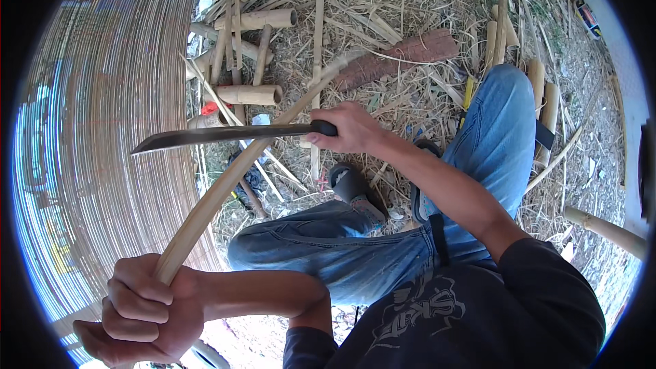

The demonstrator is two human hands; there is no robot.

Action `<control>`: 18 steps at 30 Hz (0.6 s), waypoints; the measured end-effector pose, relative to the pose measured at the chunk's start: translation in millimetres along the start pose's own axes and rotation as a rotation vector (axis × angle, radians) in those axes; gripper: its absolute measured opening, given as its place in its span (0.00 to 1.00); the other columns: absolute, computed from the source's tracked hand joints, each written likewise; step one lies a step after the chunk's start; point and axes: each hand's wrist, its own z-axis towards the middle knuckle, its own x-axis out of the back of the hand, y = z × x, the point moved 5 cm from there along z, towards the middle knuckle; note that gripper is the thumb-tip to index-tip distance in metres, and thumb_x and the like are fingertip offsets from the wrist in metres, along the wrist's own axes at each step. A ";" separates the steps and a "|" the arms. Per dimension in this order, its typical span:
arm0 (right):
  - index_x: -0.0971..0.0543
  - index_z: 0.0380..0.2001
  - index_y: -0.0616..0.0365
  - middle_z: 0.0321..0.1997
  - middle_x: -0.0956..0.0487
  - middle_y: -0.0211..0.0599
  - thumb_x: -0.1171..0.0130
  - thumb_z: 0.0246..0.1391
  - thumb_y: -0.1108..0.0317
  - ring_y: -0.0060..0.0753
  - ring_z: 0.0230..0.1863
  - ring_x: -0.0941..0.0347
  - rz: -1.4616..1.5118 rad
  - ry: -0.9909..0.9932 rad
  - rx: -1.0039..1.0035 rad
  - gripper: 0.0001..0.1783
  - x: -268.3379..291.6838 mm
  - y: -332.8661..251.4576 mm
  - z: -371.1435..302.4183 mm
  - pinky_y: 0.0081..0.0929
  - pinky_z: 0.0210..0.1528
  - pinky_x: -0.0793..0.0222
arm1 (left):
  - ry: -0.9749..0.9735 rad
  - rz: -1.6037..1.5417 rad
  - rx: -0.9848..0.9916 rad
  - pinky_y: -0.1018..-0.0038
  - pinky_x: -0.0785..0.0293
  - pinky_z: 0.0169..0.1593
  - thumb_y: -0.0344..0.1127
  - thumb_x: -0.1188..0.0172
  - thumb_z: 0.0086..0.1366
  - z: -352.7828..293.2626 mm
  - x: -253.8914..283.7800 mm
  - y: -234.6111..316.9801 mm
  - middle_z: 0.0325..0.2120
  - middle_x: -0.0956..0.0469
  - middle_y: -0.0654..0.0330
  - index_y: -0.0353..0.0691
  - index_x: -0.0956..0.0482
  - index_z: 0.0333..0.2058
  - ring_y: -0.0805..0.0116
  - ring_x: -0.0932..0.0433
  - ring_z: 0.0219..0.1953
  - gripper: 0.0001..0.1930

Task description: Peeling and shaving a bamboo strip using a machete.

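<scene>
At the lower left my left hand (pixel 147 307) is closed round the near end of a long pale bamboo strip (pixel 217 195). From that fist the strip slants up and away to the right, and its far end looks blurred. Near the middle of the view my right hand (pixel 350 128) grips the black handle of a machete (pixel 219 135). Its long dark blade points left and lies across the strip in this view. Whether the blade touches the strip I cannot tell.
A slatted bamboo screen (pixel 109 109) stands along the left. Cut bamboo poles (pixel 256 19) lie at the far left of the ground. Beyond my feet is a reddish-brown plank (pixel 403 58) among shavings. Another pole (pixel 605 231) lies at the right. My jeans-clad knees are bent below my arms.
</scene>
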 end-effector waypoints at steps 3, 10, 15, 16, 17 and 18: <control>0.19 0.33 0.57 0.14 0.25 0.41 0.41 0.59 0.46 0.48 0.19 0.24 -0.049 0.029 -0.034 0.22 -7.3 45.2 -13.5 0.43 0.27 0.29 | 0.016 -0.019 0.020 0.85 0.50 0.12 0.36 0.58 0.75 1.5 4.5 1.8 0.08 0.47 0.74 0.43 0.27 0.35 0.84 0.52 0.08 0.11; 0.19 0.24 0.61 0.17 0.24 0.46 0.44 0.61 0.42 0.51 0.21 0.24 -0.321 0.138 -0.612 0.30 22.4 189.9 -119.5 0.45 0.27 0.30 | -0.026 -0.087 0.047 0.83 0.49 0.14 0.36 0.56 0.75 -1.0 4.9 -2.0 0.08 0.47 0.74 0.43 0.26 0.36 0.83 0.51 0.09 0.10; 0.17 0.27 0.58 0.17 0.23 0.45 0.40 0.58 0.42 0.50 0.22 0.23 -0.272 -0.040 -0.636 0.27 0.9 126.0 -60.9 0.46 0.27 0.30 | 0.007 -0.025 0.006 0.83 0.49 0.13 0.36 0.56 0.75 5.2 0.0 -4.2 0.08 0.48 0.74 0.43 0.26 0.35 0.83 0.51 0.09 0.11; 0.19 0.26 0.58 0.16 0.25 0.44 0.40 0.58 0.42 0.51 0.21 0.24 -0.198 -0.006 -0.449 0.26 -0.1 104.8 -47.9 0.45 0.27 0.31 | 0.000 -0.044 0.008 0.83 0.49 0.13 0.35 0.56 0.75 5.5 2.6 -4.4 0.08 0.48 0.74 0.43 0.26 0.35 0.84 0.52 0.09 0.11; 0.20 0.26 0.57 0.15 0.27 0.43 0.40 0.59 0.43 0.51 0.19 0.26 -0.126 0.027 -0.264 0.26 1.0 86.0 -39.4 0.45 0.26 0.32 | -0.004 -0.065 0.011 0.84 0.50 0.13 0.35 0.57 0.75 5.2 4.3 -4.6 0.08 0.49 0.74 0.42 0.26 0.34 0.84 0.52 0.09 0.11; 0.20 0.26 0.57 0.15 0.27 0.43 0.40 0.59 0.43 0.51 0.19 0.26 -0.124 0.027 -0.271 0.26 0.3 76.0 -34.2 0.45 0.26 0.32 | -0.005 -0.066 0.018 0.84 0.50 0.13 0.35 0.57 0.75 4.5 6.9 -3.7 0.08 0.49 0.74 0.42 0.26 0.34 0.84 0.52 0.09 0.11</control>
